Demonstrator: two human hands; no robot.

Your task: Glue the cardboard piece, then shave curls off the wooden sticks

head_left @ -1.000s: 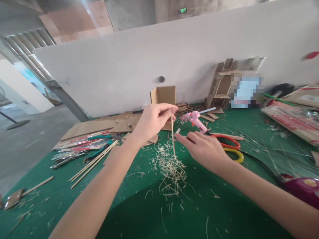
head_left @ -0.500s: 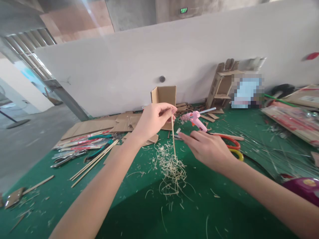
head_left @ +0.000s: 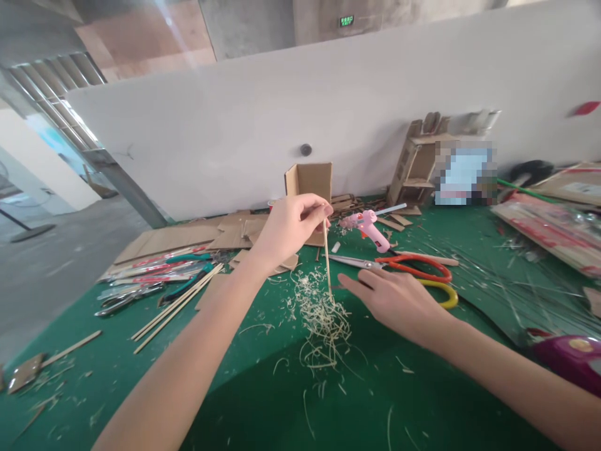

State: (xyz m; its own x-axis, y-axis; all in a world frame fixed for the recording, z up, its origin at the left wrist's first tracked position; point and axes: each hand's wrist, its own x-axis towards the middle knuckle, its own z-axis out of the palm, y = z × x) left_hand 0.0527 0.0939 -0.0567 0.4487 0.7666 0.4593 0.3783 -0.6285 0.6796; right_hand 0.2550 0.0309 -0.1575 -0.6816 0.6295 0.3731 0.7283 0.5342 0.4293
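My left hand (head_left: pixel 293 228) pinches the top of a thin wooden stick (head_left: pixel 327 260) and holds it nearly upright. The stick's lower end stands in a heap of curled wood shavings (head_left: pixel 323 326) on the green tabletop. My right hand (head_left: pixel 394 300) is closed just right of the stick's lower part, fingertips close to it; whatever it pinches is too small to make out. Scissors (head_left: pixel 413 266) with orange and yellow handles lie beyond the right hand, partly covered by it. A small white piece (head_left: pixel 336 247) lies near their tips.
A pink glue gun (head_left: pixel 373 232) lies behind the scissors. Wooden sticks (head_left: pixel 181 300), pliers (head_left: pixel 190 282) and cardboard pieces (head_left: pixel 164 241) lie left. A folded cardboard piece (head_left: pixel 315 178) and a cardboard structure (head_left: pixel 416 166) stand near the wall. A purple object (head_left: pixel 573 357) sits at right.
My right hand has moved down toward the stick's lower end, uncovering more of the scissors and the small white piece. The left hand and the stick have stayed almost still.
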